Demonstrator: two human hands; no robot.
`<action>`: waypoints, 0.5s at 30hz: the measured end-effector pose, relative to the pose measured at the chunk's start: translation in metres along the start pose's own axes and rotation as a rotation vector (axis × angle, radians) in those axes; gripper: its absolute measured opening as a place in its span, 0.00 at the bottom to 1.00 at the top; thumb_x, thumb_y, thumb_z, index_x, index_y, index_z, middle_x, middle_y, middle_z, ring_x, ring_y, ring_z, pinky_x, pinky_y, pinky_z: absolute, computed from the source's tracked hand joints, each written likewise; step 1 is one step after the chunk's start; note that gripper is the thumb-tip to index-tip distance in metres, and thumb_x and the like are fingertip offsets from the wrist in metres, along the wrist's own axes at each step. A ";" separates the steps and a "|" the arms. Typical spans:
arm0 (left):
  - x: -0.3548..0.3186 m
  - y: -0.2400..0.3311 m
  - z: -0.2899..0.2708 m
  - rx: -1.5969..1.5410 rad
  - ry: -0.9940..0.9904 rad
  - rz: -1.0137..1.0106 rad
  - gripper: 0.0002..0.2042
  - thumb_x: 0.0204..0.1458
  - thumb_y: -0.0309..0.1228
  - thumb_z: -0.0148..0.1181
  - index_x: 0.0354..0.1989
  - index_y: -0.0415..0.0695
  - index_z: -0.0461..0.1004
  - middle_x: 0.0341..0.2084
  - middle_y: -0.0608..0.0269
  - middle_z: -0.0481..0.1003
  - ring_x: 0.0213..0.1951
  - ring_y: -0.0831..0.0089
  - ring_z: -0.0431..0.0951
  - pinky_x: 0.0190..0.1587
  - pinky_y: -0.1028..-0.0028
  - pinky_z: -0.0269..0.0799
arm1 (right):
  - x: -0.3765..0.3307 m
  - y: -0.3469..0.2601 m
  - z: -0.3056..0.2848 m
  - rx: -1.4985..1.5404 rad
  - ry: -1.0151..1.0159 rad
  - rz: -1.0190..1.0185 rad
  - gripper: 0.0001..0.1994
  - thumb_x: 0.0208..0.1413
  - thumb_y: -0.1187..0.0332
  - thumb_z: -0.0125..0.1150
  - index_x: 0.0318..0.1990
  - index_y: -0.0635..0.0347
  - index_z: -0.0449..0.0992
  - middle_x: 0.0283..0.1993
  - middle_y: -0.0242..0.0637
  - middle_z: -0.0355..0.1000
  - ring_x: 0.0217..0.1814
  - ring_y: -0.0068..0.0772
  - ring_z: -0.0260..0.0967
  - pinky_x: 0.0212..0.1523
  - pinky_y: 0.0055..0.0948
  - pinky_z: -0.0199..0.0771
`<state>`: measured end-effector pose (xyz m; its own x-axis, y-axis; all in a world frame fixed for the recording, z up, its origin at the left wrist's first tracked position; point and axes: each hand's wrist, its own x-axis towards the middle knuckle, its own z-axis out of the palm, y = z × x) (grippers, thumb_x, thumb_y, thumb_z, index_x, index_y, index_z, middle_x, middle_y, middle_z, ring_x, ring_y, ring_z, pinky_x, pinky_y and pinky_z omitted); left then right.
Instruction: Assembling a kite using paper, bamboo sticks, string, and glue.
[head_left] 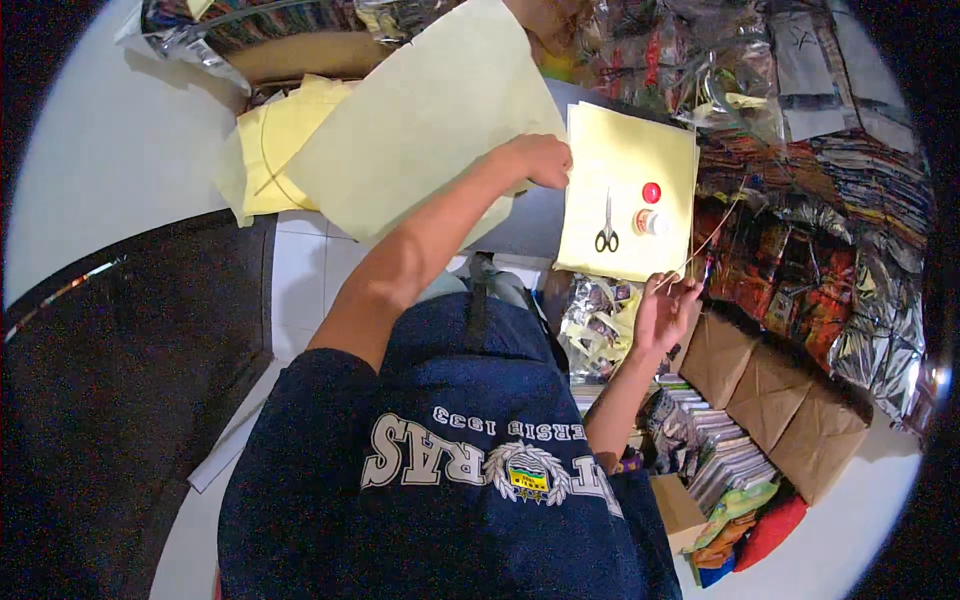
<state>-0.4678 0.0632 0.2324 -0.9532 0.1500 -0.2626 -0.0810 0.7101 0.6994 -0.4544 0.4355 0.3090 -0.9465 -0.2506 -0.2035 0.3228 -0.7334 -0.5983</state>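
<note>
A large pale yellow sheet of paper (430, 110) spreads at an angle over the grey table (540, 215). My left hand (538, 160) is closed at its right edge, fingers curled; the exact grip is partly hidden. Off the table's right side, my right hand (668, 312) pinches a thin, slightly bent stick (722, 222) that slants up to the right. Between the hands lies a stack of yellow paper (625, 135). On it rest black-handled scissors (607, 230), a small white pot (651, 222) and a round red lid (652, 193).
More yellow paper (275, 150) lies at the far left beside a white wall (110, 150). Wrapped stacks of goods (790, 260) crowd the right side. Below them stand cardboard (770, 390) and packed booklets (710, 440). A clear bag with yellow scraps (600, 325) sits by the table's near edge.
</note>
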 end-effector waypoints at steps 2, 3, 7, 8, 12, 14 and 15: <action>0.022 -0.021 0.017 0.026 -0.094 0.020 0.15 0.44 0.39 0.61 0.33 0.42 0.84 0.35 0.44 0.83 0.40 0.47 0.84 0.45 0.52 0.79 | -0.003 -0.006 -0.013 -0.006 0.007 0.005 0.10 0.68 0.63 0.64 0.53 0.48 0.82 0.51 0.26 0.78 0.57 0.35 0.70 0.66 0.44 0.68; 0.027 -0.034 0.026 0.012 -0.123 0.045 0.12 0.43 0.39 0.61 0.28 0.42 0.80 0.30 0.44 0.81 0.35 0.46 0.81 0.40 0.50 0.75 | -0.004 -0.009 -0.020 -0.006 0.037 0.014 0.10 0.68 0.63 0.65 0.53 0.49 0.82 0.51 0.26 0.78 0.57 0.35 0.70 0.67 0.45 0.68; 0.038 -0.047 0.040 -0.010 -0.241 0.109 0.13 0.43 0.40 0.61 0.22 0.42 0.76 0.26 0.44 0.78 0.29 0.46 0.77 0.35 0.48 0.70 | -0.012 -0.016 -0.033 -0.009 0.142 0.018 0.10 0.67 0.64 0.65 0.53 0.49 0.81 0.51 0.26 0.78 0.58 0.35 0.71 0.69 0.47 0.67; 0.039 -0.047 0.044 -0.013 -0.255 0.114 0.13 0.43 0.40 0.61 0.22 0.42 0.76 0.26 0.44 0.78 0.29 0.46 0.77 0.35 0.48 0.70 | -0.013 -0.018 -0.036 -0.001 0.167 0.023 0.10 0.67 0.64 0.65 0.53 0.49 0.81 0.51 0.26 0.78 0.58 0.35 0.71 0.69 0.48 0.67; 0.038 -0.045 0.051 0.067 -0.291 0.048 0.12 0.43 0.41 0.61 0.24 0.44 0.77 0.28 0.47 0.80 0.33 0.46 0.81 0.37 0.49 0.74 | -0.016 -0.013 -0.039 0.021 0.174 0.024 0.08 0.69 0.65 0.63 0.52 0.49 0.80 0.53 0.27 0.78 0.58 0.36 0.71 0.68 0.48 0.67; 0.033 -0.041 0.056 0.120 -0.295 0.016 0.12 0.44 0.42 0.62 0.25 0.45 0.78 0.29 0.48 0.81 0.35 0.46 0.82 0.38 0.50 0.75 | -0.018 -0.008 -0.035 0.021 0.159 0.021 0.08 0.69 0.66 0.62 0.52 0.48 0.80 0.54 0.27 0.79 0.59 0.36 0.71 0.68 0.46 0.68; 0.032 -0.038 0.058 0.162 -0.321 -0.013 0.12 0.45 0.43 0.62 0.27 0.47 0.79 0.29 0.49 0.81 0.37 0.47 0.83 0.40 0.50 0.76 | -0.017 -0.006 -0.034 0.034 0.154 0.029 0.08 0.68 0.66 0.63 0.52 0.48 0.80 0.54 0.27 0.79 0.59 0.36 0.71 0.68 0.46 0.68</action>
<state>-0.4781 0.0805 0.1590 -0.8100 0.3302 -0.4847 -0.0211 0.8095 0.5868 -0.4404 0.4652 0.2899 -0.9250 -0.1740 -0.3379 0.3472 -0.7486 -0.5648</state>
